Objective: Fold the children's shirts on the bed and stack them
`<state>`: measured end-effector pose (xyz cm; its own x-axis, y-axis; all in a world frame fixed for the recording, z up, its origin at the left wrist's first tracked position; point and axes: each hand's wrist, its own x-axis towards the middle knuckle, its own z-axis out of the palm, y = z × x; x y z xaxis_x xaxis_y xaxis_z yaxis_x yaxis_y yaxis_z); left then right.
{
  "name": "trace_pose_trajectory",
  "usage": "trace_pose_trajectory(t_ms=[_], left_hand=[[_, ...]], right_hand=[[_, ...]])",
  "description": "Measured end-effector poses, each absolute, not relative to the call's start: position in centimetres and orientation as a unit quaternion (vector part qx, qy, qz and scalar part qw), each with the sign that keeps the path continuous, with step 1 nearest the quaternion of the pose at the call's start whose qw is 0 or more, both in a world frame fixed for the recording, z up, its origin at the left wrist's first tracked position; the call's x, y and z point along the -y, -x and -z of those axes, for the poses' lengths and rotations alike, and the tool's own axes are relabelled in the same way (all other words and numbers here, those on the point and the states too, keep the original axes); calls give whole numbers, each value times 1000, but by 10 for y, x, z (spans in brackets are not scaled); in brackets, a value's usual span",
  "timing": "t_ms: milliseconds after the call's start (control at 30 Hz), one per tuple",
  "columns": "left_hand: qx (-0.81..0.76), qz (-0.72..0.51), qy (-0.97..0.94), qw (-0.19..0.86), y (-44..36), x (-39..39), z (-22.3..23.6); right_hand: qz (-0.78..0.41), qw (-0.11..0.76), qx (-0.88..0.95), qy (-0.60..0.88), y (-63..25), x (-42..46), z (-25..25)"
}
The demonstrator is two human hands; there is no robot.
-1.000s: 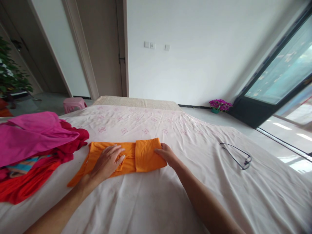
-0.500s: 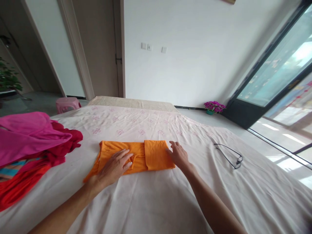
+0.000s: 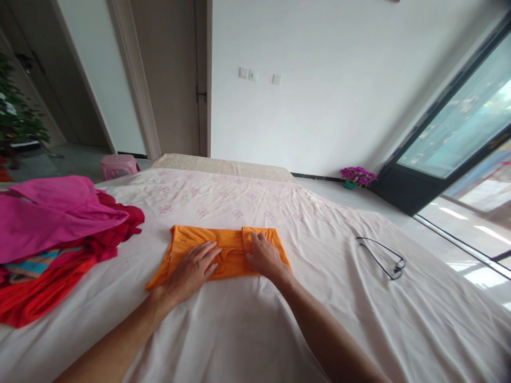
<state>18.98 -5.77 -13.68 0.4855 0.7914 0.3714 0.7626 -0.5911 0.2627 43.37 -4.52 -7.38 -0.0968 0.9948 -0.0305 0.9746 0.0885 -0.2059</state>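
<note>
An orange garment (image 3: 229, 239), folded into a long flat strip, lies on the pale bedsheet (image 3: 255, 330) in front of me. Its right end is folded over toward the middle, and its exact kind does not show. My left hand (image 3: 195, 266) rests on the left half with fingers laid out over the cloth. My right hand (image 3: 265, 256) lies flat on the folded-over right end, fingers pointing away from me. Neither hand grips the cloth. Part of the garment is hidden beneath both hands.
A heap of pink and red clothes (image 3: 59, 223) sits at the left. Black-framed glasses (image 3: 397, 268) lie on the sheet at the right. Beyond the bed stand a pink stool (image 3: 118, 166) and a pot of purple flowers (image 3: 356, 176).
My right hand has moved left from the garment's right edge onto the folded-over end. My left hand stays on the left half. The whole view has shifted slightly.
</note>
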Motion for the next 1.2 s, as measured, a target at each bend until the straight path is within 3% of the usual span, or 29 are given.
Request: trace_pose_trajectory(t_ms=[567,833,1067,1200], left_hand=[[-452,-236,-860,24,-190,59,135],[-454,-238,-858,33,-191,60,134],[-455,-233,-859,29,-191,61,131],[-458,-235,-857,33,-191,63,130]], right_hand=[[-57,19,741,669,-427,37,75],[-42,40,734,677,-419,38,79],[-115,179,740,638,-445,21,73],[-115,210,744,624,-434,18,64]])
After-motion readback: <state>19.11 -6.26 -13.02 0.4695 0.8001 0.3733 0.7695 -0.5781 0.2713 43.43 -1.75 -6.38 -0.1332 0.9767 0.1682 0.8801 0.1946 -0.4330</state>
